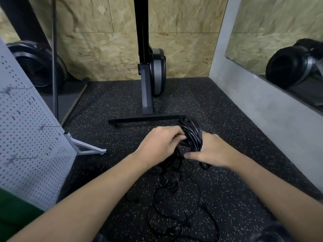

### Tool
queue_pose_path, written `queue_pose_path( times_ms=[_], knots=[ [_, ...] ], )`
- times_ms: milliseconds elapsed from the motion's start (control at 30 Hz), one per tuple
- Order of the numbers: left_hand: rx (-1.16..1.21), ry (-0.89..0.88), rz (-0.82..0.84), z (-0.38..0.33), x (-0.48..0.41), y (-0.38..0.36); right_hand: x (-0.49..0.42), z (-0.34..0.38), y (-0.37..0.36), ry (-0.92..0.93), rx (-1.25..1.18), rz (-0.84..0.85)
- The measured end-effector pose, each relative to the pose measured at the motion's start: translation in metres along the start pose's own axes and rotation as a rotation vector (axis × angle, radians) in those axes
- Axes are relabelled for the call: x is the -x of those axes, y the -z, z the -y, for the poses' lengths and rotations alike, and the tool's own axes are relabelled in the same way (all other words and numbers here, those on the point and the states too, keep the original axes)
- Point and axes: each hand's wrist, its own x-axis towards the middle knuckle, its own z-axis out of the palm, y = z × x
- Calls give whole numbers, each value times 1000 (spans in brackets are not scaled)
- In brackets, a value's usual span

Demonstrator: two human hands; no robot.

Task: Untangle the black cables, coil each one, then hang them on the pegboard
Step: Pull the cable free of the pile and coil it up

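Bridging left hand (160, 142) — right hand (216, 151): coil (192, 133)

We find no readable text, labels, brands or nos. anywhere: pegboard (26, 137), cables (191, 135), exercise machine (157, 70), wall (104, 46) all w/o legible marks.

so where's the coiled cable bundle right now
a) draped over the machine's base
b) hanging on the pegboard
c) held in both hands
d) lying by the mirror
c: the left hand and right hand both grip the cable bundle above the floor, well away from the pegboard.
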Motion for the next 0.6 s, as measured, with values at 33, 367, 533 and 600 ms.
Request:
queue_pose_path(
  times_ms=[33,367,533,600],
  knots=[
    [21,0,-9,-3,-1,-1,-1,1,-4,-9,43,-35],
    [362,292,395,28,25,-14,-3,-10,-4,-91,-206,16],
    [336,305,402,30,33,-33,-3,-12,1,-105,-311,18],
    [326,333,406,30,29,-32,-4,-11,4,-93,-302,-7]
  ],
)
